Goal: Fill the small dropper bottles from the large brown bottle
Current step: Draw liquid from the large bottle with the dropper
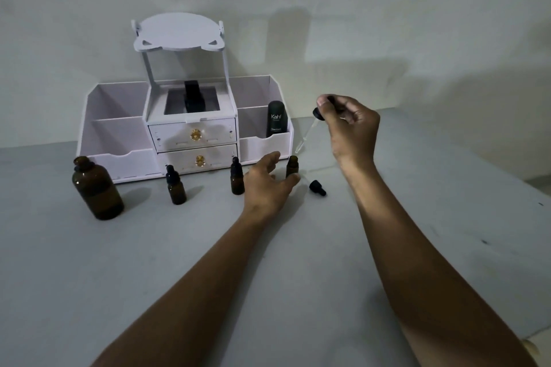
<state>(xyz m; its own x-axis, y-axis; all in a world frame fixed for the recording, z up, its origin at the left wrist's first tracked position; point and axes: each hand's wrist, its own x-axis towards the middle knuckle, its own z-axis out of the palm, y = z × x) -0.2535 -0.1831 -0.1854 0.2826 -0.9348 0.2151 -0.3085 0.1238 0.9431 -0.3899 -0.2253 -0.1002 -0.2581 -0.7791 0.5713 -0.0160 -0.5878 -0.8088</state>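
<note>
Dropper bottle [292,166] (uncapped, near the table's far edge) is flanked by the left hand [268,184], fingers spread. A dropper [309,131] is pinched above by the right hand [348,125]. Filling is underway, and the tip must next be aimed into the mouth.

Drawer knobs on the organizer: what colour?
Gold. Both drawer knobs stand out against the white organizer; the head view shows them best.

My 1 camera sits on my head, looking forward and down across the desk [185,262] toward the wall [387,3], close in.
</note>
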